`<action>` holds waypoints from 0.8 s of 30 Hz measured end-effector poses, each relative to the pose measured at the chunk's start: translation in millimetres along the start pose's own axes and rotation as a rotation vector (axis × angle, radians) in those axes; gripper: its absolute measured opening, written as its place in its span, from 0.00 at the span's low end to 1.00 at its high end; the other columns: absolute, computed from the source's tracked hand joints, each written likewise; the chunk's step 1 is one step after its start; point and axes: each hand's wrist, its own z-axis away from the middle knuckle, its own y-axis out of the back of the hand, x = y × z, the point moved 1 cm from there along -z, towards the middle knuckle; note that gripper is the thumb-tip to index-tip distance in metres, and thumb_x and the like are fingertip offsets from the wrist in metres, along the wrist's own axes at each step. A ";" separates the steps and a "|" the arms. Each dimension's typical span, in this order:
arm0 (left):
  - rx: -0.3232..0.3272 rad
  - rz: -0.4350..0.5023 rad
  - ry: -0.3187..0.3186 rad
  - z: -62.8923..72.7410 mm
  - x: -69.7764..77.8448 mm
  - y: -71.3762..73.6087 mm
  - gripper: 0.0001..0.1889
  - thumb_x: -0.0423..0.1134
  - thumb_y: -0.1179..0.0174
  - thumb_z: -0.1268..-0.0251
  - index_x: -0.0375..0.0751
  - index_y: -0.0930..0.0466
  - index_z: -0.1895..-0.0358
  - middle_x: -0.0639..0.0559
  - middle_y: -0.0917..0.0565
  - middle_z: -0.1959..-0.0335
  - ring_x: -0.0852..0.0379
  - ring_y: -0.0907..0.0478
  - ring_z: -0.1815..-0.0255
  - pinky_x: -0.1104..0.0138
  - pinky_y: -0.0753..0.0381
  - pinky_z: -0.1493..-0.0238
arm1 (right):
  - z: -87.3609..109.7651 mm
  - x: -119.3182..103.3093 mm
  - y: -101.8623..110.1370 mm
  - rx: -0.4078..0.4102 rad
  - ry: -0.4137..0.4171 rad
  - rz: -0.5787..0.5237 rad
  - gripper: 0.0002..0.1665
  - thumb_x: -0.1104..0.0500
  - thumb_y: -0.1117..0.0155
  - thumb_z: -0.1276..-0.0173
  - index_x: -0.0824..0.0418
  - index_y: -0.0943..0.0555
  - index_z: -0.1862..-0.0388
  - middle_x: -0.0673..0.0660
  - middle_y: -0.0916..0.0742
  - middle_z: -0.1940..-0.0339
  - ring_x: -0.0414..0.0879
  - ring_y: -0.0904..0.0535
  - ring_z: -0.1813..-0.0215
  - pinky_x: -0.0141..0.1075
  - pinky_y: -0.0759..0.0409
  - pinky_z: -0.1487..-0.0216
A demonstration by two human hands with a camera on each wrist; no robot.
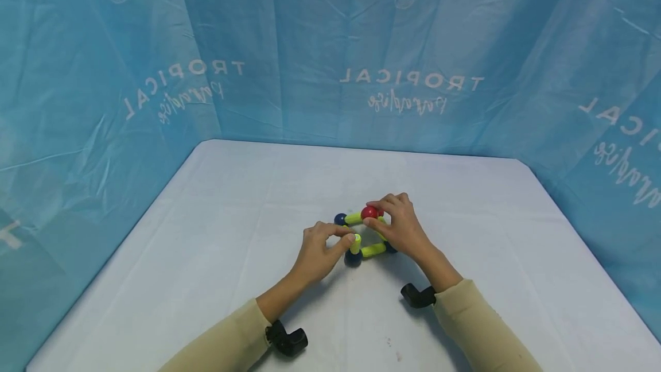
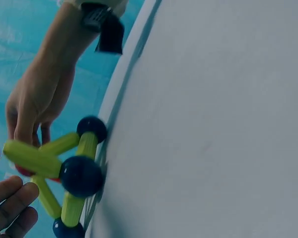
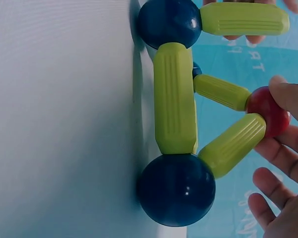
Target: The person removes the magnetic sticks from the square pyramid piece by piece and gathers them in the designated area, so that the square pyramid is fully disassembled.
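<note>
My right hand [image 1: 405, 228] pinches a glossy red ball [image 1: 369, 213] between thumb and fingers; the right wrist view shows its other fingers apart from it. Two yellow-green rods meet the ball, one rod [image 3: 233, 144] sloping up from a dark blue ball [image 3: 177, 190]. Another rod [image 3: 175, 99] links that to a second dark blue ball [image 3: 170, 22]. A free-ended rod [image 2: 32, 158] stands on a dark blue ball [image 2: 82, 176]. Around its top my left hand [image 1: 317, 251] has loosely bent fingers; the left wrist view shows a gap between fingertips [image 2: 20, 203] and rod.
The ball-and-rod frame stands on a white-covered table [image 1: 248, 200]. A blue printed curtain [image 1: 310, 45] surrounds its back and sides. Black wrist mounts [image 1: 286, 342] stick out from both beige sleeves.
</note>
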 end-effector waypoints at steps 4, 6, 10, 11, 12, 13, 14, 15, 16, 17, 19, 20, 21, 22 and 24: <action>0.026 -0.022 0.008 -13.9 -8.0 5.7 0.13 0.44 0.38 0.39 0.43 0.17 0.53 0.52 0.14 0.57 0.53 0.24 0.52 0.48 0.38 0.40 | -1.4 0.1 0.8 -0.015 0.003 -0.015 0.22 0.49 0.30 0.42 0.56 0.17 0.50 0.52 0.17 0.60 0.48 0.33 0.52 0.39 0.34 0.57; 0.010 -0.062 0.021 -22.6 -12.7 6.3 0.15 0.44 0.37 0.40 0.44 0.18 0.51 0.51 0.15 0.55 0.52 0.25 0.50 0.49 0.38 0.40 | -2.0 0.3 0.5 -0.024 0.006 -0.019 0.22 0.49 0.31 0.42 0.56 0.17 0.49 0.52 0.17 0.60 0.48 0.33 0.52 0.39 0.34 0.58; -0.075 -0.118 0.052 -38.6 -20.8 4.2 0.20 0.47 0.36 0.41 0.47 0.20 0.46 0.52 0.17 0.49 0.51 0.28 0.44 0.50 0.39 0.37 | -2.6 0.8 0.2 -0.037 0.008 -0.028 0.22 0.49 0.31 0.42 0.56 0.17 0.49 0.52 0.17 0.59 0.48 0.33 0.52 0.39 0.34 0.57; -0.100 -0.122 0.058 -42.1 -22.7 3.3 0.20 0.47 0.36 0.41 0.47 0.21 0.45 0.52 0.17 0.47 0.51 0.29 0.42 0.49 0.39 0.36 | -2.7 0.9 0.2 -0.038 0.010 -0.030 0.22 0.49 0.31 0.42 0.56 0.18 0.49 0.52 0.17 0.59 0.48 0.33 0.52 0.39 0.34 0.57; -0.124 -0.123 0.066 -45.1 -24.4 2.4 0.21 0.48 0.36 0.41 0.47 0.21 0.45 0.52 0.18 0.46 0.50 0.30 0.41 0.49 0.39 0.36 | -2.7 1.0 0.2 -0.039 0.011 -0.031 0.23 0.49 0.31 0.42 0.56 0.18 0.49 0.52 0.17 0.59 0.48 0.33 0.52 0.39 0.34 0.57; -0.146 -0.123 0.077 -47.8 -25.9 1.5 0.21 0.48 0.36 0.41 0.48 0.21 0.44 0.53 0.18 0.45 0.50 0.30 0.40 0.49 0.38 0.35 | -2.7 1.1 0.3 -0.040 0.011 -0.034 0.23 0.49 0.31 0.42 0.56 0.18 0.49 0.52 0.17 0.59 0.48 0.33 0.52 0.39 0.34 0.56; -0.166 -0.124 0.081 -50.2 -27.4 0.5 0.22 0.49 0.36 0.41 0.48 0.21 0.44 0.53 0.19 0.45 0.50 0.31 0.39 0.49 0.38 0.36 | -2.8 1.1 0.3 -0.042 0.012 -0.036 0.23 0.49 0.31 0.42 0.56 0.18 0.49 0.52 0.17 0.59 0.48 0.33 0.52 0.40 0.34 0.56; -0.185 -0.126 0.084 -52.2 -28.6 -0.5 0.22 0.49 0.37 0.41 0.49 0.21 0.44 0.53 0.19 0.44 0.50 0.31 0.39 0.48 0.36 0.36 | -2.9 1.4 0.1 -0.046 0.010 -0.036 0.23 0.49 0.31 0.41 0.56 0.18 0.49 0.52 0.17 0.59 0.48 0.33 0.52 0.39 0.34 0.56; -0.204 -0.125 0.089 -53.9 -29.2 -1.0 0.21 0.49 0.36 0.41 0.49 0.21 0.44 0.53 0.19 0.44 0.50 0.31 0.39 0.48 0.36 0.37 | -3.2 1.3 0.0 -0.048 0.009 -0.035 0.23 0.48 0.31 0.41 0.56 0.18 0.48 0.52 0.18 0.59 0.47 0.33 0.52 0.39 0.34 0.57; -0.219 -0.123 0.091 -55.4 -29.7 -1.7 0.21 0.49 0.36 0.41 0.50 0.21 0.44 0.53 0.19 0.44 0.50 0.31 0.39 0.48 0.35 0.37 | -3.4 1.4 -0.2 -0.052 0.007 -0.035 0.23 0.48 0.31 0.41 0.56 0.18 0.48 0.52 0.18 0.59 0.47 0.33 0.52 0.39 0.34 0.57; -0.246 -0.127 0.092 -57.5 -30.1 -3.2 0.21 0.49 0.37 0.41 0.51 0.20 0.44 0.53 0.19 0.44 0.50 0.31 0.39 0.47 0.36 0.38 | -3.6 1.4 -0.4 -0.057 0.001 -0.036 0.24 0.48 0.32 0.41 0.57 0.18 0.48 0.51 0.18 0.59 0.47 0.33 0.52 0.39 0.34 0.57; -0.256 -0.128 0.087 -58.4 -30.2 -3.9 0.20 0.49 0.37 0.41 0.51 0.20 0.45 0.53 0.19 0.44 0.50 0.30 0.40 0.47 0.37 0.37 | -3.6 1.3 -0.4 -0.059 -0.002 -0.034 0.24 0.48 0.32 0.40 0.57 0.18 0.48 0.51 0.18 0.59 0.47 0.33 0.51 0.39 0.34 0.57; -0.263 -0.130 0.087 -59.0 -30.3 -4.6 0.20 0.49 0.37 0.41 0.51 0.20 0.45 0.53 0.18 0.44 0.50 0.30 0.41 0.47 0.37 0.38 | -3.4 1.0 -0.3 -0.059 -0.002 -0.033 0.24 0.48 0.32 0.40 0.57 0.18 0.48 0.51 0.18 0.59 0.47 0.33 0.51 0.38 0.34 0.57; -0.268 -0.128 0.086 -59.5 -30.3 -5.1 0.19 0.49 0.37 0.41 0.51 0.19 0.46 0.53 0.18 0.45 0.51 0.30 0.42 0.47 0.38 0.38 | -3.2 0.8 -0.1 -0.058 -0.001 -0.034 0.24 0.48 0.32 0.41 0.57 0.18 0.48 0.51 0.18 0.59 0.47 0.33 0.51 0.38 0.34 0.57; -0.268 -0.133 0.086 -60.0 -30.5 -6.0 0.18 0.49 0.37 0.41 0.51 0.18 0.47 0.53 0.17 0.46 0.51 0.29 0.44 0.48 0.37 0.38 | -2.9 0.4 0.1 -0.057 0.003 -0.036 0.24 0.49 0.31 0.41 0.58 0.18 0.48 0.52 0.18 0.58 0.47 0.33 0.52 0.38 0.34 0.57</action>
